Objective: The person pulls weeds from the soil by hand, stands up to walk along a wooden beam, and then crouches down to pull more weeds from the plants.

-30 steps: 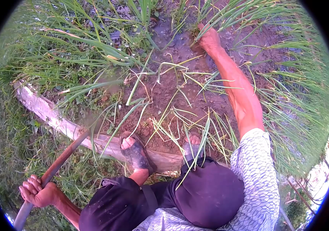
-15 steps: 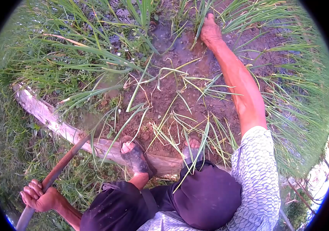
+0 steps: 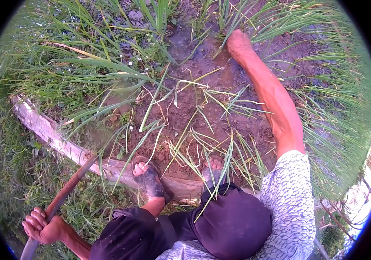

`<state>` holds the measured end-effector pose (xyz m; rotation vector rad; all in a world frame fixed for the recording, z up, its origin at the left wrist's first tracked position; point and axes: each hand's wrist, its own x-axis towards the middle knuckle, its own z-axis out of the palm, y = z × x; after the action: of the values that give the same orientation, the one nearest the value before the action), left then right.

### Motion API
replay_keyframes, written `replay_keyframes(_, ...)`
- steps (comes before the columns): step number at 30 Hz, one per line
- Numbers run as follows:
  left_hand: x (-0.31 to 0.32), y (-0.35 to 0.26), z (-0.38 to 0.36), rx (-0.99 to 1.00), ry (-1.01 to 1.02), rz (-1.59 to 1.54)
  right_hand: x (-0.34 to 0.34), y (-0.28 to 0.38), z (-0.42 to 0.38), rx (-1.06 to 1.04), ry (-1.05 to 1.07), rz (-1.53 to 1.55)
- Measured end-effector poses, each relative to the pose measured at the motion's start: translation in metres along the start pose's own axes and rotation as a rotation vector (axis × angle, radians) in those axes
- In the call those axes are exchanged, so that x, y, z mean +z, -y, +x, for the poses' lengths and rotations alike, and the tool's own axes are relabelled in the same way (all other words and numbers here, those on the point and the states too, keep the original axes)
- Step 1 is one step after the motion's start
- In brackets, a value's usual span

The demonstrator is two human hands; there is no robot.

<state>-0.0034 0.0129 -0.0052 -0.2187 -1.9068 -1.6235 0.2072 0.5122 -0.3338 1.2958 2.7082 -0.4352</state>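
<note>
My left hand is wrapped round a long wooden handle at the lower left, whose far end reaches the pale log. Up at the top of the view, my right hand reaches down among green leafy stalks on wet soil. Its fingers are hidden behind the hand and leaves, so what it holds, if anything, does not show. Loose green stalks lie scattered over the mud in front of my feet.
A pale log curves along the muddy bed, under my sandalled feet. Dense green rows stand at the right, grass and weeds at the left. Thin rods show at the lower right.
My right hand has drawn back a little toward me and lower in the view, and its fingers have gone out of sight. My left hand still grips the handle, slightly lower.
</note>
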Motion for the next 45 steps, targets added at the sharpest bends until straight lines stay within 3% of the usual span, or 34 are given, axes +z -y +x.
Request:
replay_keyframes(8,-0.009,0.002,0.006,-0.009,0.060,-0.038,-0.010,-0.010,0.022,0.213,0.147,-0.149)
replay_keyframes(11,-0.014,0.005,0.008,-0.012,0.073,-0.068,-0.007,-0.020,0.025,0.200,0.108,-0.142)
replay_keyframes(14,-0.018,0.007,0.011,-0.016,0.100,-0.107,0.009,-0.033,0.030,-0.030,0.150,-0.282)
replay_keyframes(17,-0.020,0.008,0.012,-0.021,0.122,-0.115,0.013,-0.029,0.020,-0.196,-0.019,-0.183)
replay_keyframes(19,-0.021,0.007,0.012,-0.038,0.156,-0.157,-0.002,-0.019,0.012,-0.103,0.089,0.373)
replay_keyframes(21,-0.019,0.007,0.011,-0.033,0.152,-0.163,-0.024,-0.003,-0.006,0.202,0.282,1.143)
replay_keyframes(24,-0.002,-0.003,0.000,-0.023,0.044,-0.100,-0.073,0.007,-0.035,0.111,0.270,1.382)
replay_keyframes(26,-0.013,-0.001,0.005,-0.039,0.153,-0.191,-0.117,0.013,-0.066,0.088,0.254,1.487)
replay_keyframes(27,-0.012,-0.001,0.005,-0.044,0.156,-0.197,-0.143,0.020,-0.089,0.116,0.211,1.463)
replay_keyframes(30,-0.016,0.001,0.007,-0.062,0.195,-0.225,-0.190,-0.022,-0.167,0.136,0.361,1.381)
replay_keyframes(31,-0.017,0.001,0.007,-0.066,0.214,-0.230,-0.204,-0.030,-0.204,0.265,0.327,1.299)
replay_keyframes(33,-0.020,0.003,0.010,-0.083,0.239,-0.240,-0.222,-0.074,-0.287,0.425,0.455,1.226)
replay_keyframes(35,-0.019,0.003,0.008,-0.070,0.260,-0.262,-0.245,-0.116,-0.399,0.868,0.527,1.176)
replay_keyframes(36,-0.018,0.003,0.008,-0.060,0.272,-0.272,-0.255,-0.146,-0.463,1.060,0.678,1.233)
replay_keyframes(37,-0.022,0.008,0.011,-0.065,0.301,-0.323,-0.266,-0.146,-0.510,1.383,0.855,0.852)
replay_keyframes(38,-0.022,0.009,0.012,-0.072,0.285,-0.312,-0.267,-0.167,-0.576,1.399,1.247,0.425)
replay_keyframes(42,-0.016,0.007,0.009,-0.029,0.226,-0.249,-0.310,-0.180,-0.596,1.388,0.833,0.126)
replay_keyframes(45,-0.016,0.005,0.006,-0.052,0.210,-0.255,-0.294,-0.078,-0.405,0.808,0.347,0.480)
